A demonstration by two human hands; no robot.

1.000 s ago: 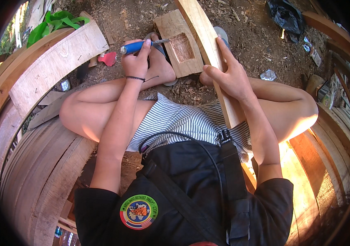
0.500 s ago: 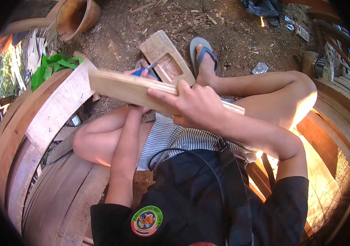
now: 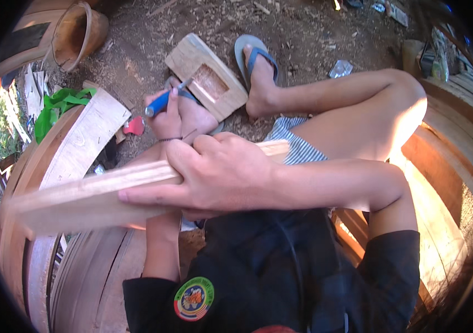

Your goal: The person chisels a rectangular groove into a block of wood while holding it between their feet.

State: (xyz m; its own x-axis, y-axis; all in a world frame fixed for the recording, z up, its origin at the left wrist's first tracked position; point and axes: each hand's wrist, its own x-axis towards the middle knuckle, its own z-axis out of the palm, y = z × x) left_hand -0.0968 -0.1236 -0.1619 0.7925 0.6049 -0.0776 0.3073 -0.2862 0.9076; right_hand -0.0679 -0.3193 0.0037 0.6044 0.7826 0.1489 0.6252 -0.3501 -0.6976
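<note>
Plank (image 3: 92, 202): held raised across the lap and slanted to the left, its free end (smeared by blur) seen in front of the curved boards (image 3: 89, 130).
Right hand (image 3: 225, 172): wrapped around the plank toward its right end, with one finger laid along the broad face.
Plank's handling: judged stiff and fairly weighty from its length and thickness; with so much left hanging beyond the grip, a pull on the wrist can be expected. A steadier hold would be found nearer the middle, across the narrow edges.
Chisel (image 3: 160, 103): blue-handled, its slim metal shaft pointed toward the block; probably light, and best taken by the handle, with the tip kept away from skin.
Left hand (image 3: 165, 121): curled around the blue handle, a finger set along it; whether the block is touched by the tip cannot be told.
Block (image 3: 184, 53): laid on the chip-strewn ground (image 3: 136, 61) between the left foot (image 3: 195, 114) and the right foot (image 3: 260, 89), a rectangular recess (image 3: 211, 84) cut into its face. It may be judged dense and rigid, and is best steadied by its outer sides, since the thin recess edges could be chipped.
Upper left: a tilted bucket (image 3: 97, 30).
</note>
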